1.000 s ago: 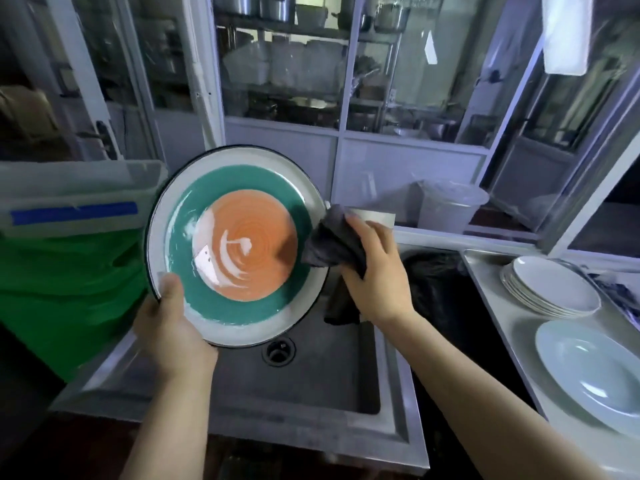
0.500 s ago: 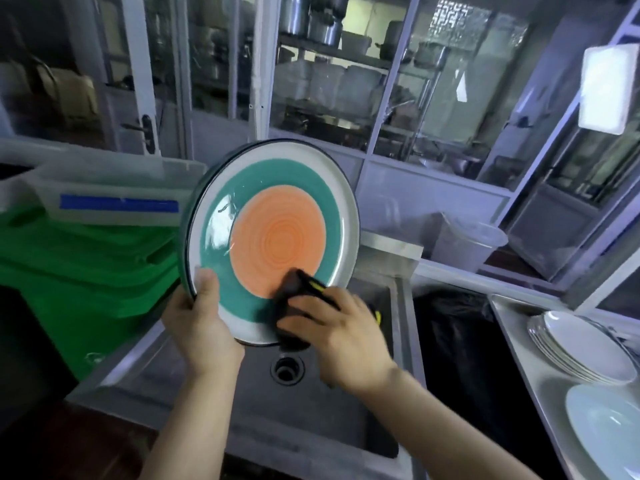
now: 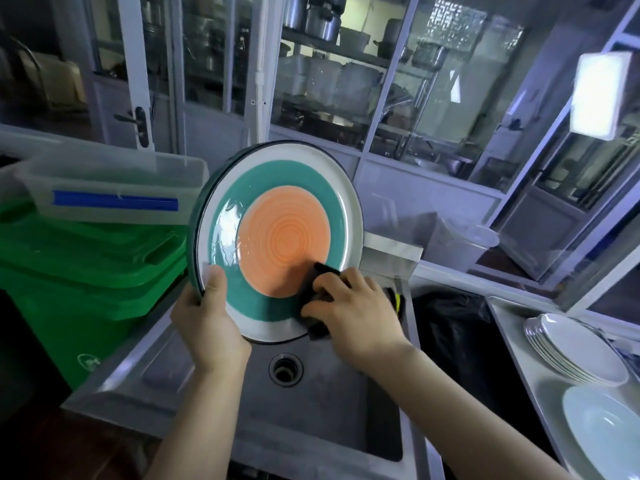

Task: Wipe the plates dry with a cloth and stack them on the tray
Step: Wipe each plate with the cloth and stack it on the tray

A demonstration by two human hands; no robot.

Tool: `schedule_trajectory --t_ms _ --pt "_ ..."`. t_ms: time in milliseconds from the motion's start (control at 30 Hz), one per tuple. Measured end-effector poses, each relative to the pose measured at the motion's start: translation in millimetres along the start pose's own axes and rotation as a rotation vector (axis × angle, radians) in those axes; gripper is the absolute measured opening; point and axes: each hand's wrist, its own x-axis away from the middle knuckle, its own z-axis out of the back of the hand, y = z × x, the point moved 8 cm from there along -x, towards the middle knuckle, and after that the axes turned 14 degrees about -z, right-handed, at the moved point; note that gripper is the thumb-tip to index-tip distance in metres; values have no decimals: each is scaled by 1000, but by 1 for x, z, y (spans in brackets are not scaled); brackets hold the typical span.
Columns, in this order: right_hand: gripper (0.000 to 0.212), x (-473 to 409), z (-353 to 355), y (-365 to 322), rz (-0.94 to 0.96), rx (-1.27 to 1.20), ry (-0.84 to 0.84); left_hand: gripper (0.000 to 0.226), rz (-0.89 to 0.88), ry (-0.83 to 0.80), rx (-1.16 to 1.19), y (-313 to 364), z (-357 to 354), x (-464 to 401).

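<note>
Over the sink (image 3: 311,410), a plate (image 3: 277,237) stands tilted near upright, face toward the camera: orange centre with ring marks, teal band, white rim, dark edge line. Glare and wet streaks show on the teal band at left.

Left hand (image 3: 207,317) grips the plate at its lower left edge, thumb laid on the face across rim and teal band, fingers hidden behind. Grip closed on the plate.

Right hand (image 3: 353,313) presses a dark cloth (image 3: 318,299) against the plate's lower right, where orange meets teal. Fingers curl over the cloth, bunching it; grip closed on the cloth. A bit of cloth with a yellow mark hangs out past the wrist side, right of the hand.

Sink is steel, its drain (image 3: 285,370) directly under the plate's lower edge, apart from it.

Left of the sink: a green bin (image 3: 86,271), with a clear plastic box (image 3: 114,188) bearing a blue strip resting on top.

Right of the sink: a dark bag-lined opening (image 3: 450,327), then a steel surface (image 3: 519,358). On it, a stack of white plates (image 3: 575,348) farther back, and a single pale plate (image 3: 602,434) nearer, partly cut off by the frame edge. Stack and single plate sit just beside one another.

Behind: glazed partitions, shelves with metal pots beyond the glass; details dim.
</note>
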Motion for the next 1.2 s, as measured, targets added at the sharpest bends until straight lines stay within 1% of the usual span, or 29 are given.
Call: schedule_trajectory --t_ms 67,133,167,233,300,400,433,467,500,533,600,633,667,700,733,767,833,900,933,967,1000,1100,1133,1167,1200 --pt "46 5 -4 -15 23 -222 -83 17 -11 -13 18 -1 -3 0" --pt "55 9 -7 -23 22 -401 -124 8 -18 -35 26 -3 -7 0" --pt "56 9 -7 -21 22 -443 -129 8 -6 -44 31 -5 -8 1" --pt "56 5 -5 -6 -11 -442 -101 8 42 -47 66 -9 -8 1" --pt "58 -6 1 26 -149 -397 -4 11 77 -32 63 -12 -6 -1" --pt "63 -23 11 77 -495 -358 149 14 114 -49 68 -15 -9 -1" --pt "64 -24 13 82 -559 -355 179 14 118 -59 69 -14 -11 1" --pt "65 -25 16 77 -575 -342 197 15 120 -67 69 -14 -14 2" --pt "65 -24 17 64 -536 -332 199 16 120 -73 66 -13 -16 2" --pt "65 -21 16 45 -440 -330 183 16 125 -72 60 -13 -18 2" --pt "63 -8 9 -1 -182 -318 121 20 150 -79 64 -15 -20 1" --pt "58 -1 5 -20 -70 -314 82 30 182 -96 67 -16 -22 2" --pt "54 3 4 -29 0 -313 62 43 229 -117 65 -19 -24 5" --pt "52 1 6 -28 18 -311 66 52 281 -125 66 -24 -24 8" --pt "52 -5 9 -19 -17 -310 92 50 307 -117 74 -26 -24 11" --pt "53 -13 13 -4 -107 -316 123 41 298 -104 92 -27 -23 12" --pt "57 -29 19 41 -392 -336 182 22 247 -100 57 -21 -23 13" --pt "59 -37 25 84 -661 -397 231 20 231 -132 22 -18 -26 17" --pt "60 -38 28 90 -713 -404 248 21 233 -151 21 -18 -28 19" --pt "61 -39 31 85 -696 -404 258 22 227 -162 15 -19 -29 20" --pt "62 -39 33 70 -613 -412 254 23 210 -174 -1 -18 -32 20" --pt "67 -29 25 4 -210 -438 157 25 177 -206 -21 -20 -37 20" --pt "66 -23 21 -10 -135 -439 120 26 184 -217 2 -22 -39 20" --pt "66 -21 17 -14 -110 -446 96 28 193 -226 19 -24 -40 20" --pt "65 -23 15 -11 -127 -457 86 30 198 -234 12 -26 -39 19"
